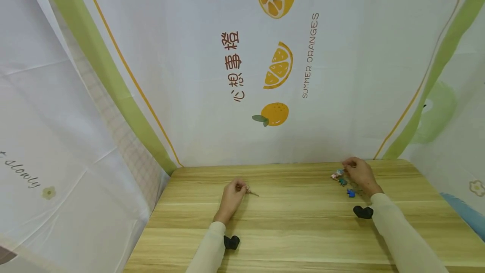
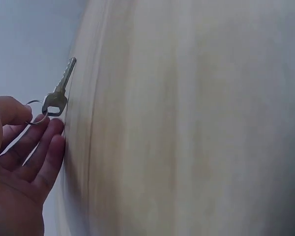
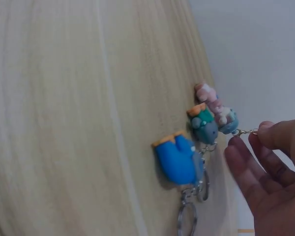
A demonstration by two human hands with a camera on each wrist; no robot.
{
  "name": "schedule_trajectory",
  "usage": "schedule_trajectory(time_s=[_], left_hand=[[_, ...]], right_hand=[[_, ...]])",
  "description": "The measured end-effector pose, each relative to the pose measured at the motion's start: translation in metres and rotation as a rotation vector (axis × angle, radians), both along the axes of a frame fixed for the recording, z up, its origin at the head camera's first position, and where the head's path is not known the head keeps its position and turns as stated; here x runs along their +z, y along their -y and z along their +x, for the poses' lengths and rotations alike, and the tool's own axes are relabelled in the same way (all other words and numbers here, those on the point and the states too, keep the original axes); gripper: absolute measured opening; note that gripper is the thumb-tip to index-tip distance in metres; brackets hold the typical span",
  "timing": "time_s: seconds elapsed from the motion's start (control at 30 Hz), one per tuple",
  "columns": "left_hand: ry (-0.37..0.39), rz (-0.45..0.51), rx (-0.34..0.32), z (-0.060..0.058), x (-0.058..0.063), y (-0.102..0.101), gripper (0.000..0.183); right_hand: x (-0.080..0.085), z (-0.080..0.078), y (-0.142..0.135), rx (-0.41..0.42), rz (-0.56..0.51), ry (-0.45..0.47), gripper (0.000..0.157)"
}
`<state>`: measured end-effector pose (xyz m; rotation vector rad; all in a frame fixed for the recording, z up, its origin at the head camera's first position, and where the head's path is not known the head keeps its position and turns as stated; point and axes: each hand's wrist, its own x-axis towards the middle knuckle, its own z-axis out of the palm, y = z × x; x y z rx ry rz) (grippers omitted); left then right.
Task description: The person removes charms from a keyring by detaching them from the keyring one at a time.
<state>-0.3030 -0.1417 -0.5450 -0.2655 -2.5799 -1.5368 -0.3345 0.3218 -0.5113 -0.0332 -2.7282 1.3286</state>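
Left of the table's middle, my left hand (image 1: 232,199) pinches a thin metal ring (image 2: 35,123) between thumb and finger. A single silver key (image 2: 59,93) hangs from that ring, its blade pointing away from the hand. At the back right, my right hand (image 1: 362,175) pinches the short chain (image 3: 246,132) of a pink, white and teal figurine keychain (image 3: 228,119). Beside it lie a green and grey figurine keychain (image 3: 204,125) and a blue one (image 3: 177,161) with an orange edge, both on the table. Split rings (image 3: 187,219) trail from these two.
The wooden tabletop (image 1: 288,222) ends at a white cloth (image 1: 333,129) printed with oranges, hanging along its back edge. More cloth (image 1: 87,146) hangs on the left. A black wrist mount (image 1: 232,242) sits below each hand.
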Motion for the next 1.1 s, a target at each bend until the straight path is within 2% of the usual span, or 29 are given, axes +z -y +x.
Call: schedule_trajectory(time_s=[0.2, 0.5, 0.77, 1.1], left_hand=[[-0.037, -0.094, 0.021, 0.001, 0.001, 0.003, 0.008], [-0.078, -0.196, 0.044, -0.004, -0.003, 0.009, 0.004], [-0.062, -0.193, 0.088, -0.004, -0.003, 0.012, 0.010], [-0.052, -0.179, 0.088, -0.002, -0.001, 0.015, 0.011]], right_hand=[[-0.007, -0.004, -0.006, -0.032, 0.037, -0.006, 0.026], [-0.011, -0.002, -0.010, -0.050, 0.117, -0.026, 0.028], [-0.014, -0.002, -0.011, -0.071, 0.128, -0.029, 0.031], [-0.017, 0.004, -0.011, -0.046, 0.121, -0.029, 0.030]])
